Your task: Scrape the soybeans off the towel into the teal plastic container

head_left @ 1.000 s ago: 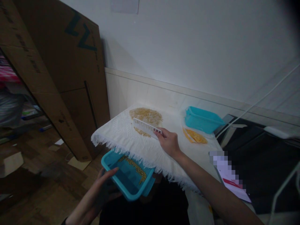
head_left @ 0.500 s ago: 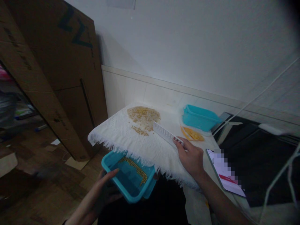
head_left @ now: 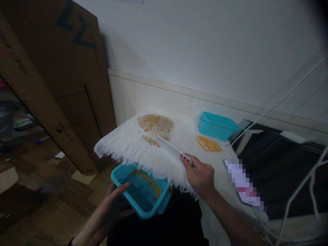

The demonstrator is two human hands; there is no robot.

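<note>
My left hand (head_left: 115, 200) grips the near-left rim of a blue plastic basket (head_left: 139, 212), held tilted below the table's front edge. A band of yellow soybeans (head_left: 151, 182) lies inside it. My right hand (head_left: 201, 174) is closed around one end of a white slotted plastic strip (head_left: 170, 148), whose far end touches the white fringed cloth (head_left: 123, 136). Just left of that end is a small cluster of soybeans (head_left: 151, 140). Behind it a larger heap of soybeans mixed with pale grains (head_left: 156, 123) is spread on the cloth.
A second blue basket (head_left: 217, 126) stands at the back right of the table, with a yellow-orange packet (head_left: 210, 143) before it. A phone (head_left: 243, 184) lies at the right edge near white cables (head_left: 289, 198). A tall cardboard box (head_left: 69, 85) stands on the left.
My right hand has moved left with the white strip, bringing its far end to the small soybean cluster. The left hand and the basket have hardly moved.
</note>
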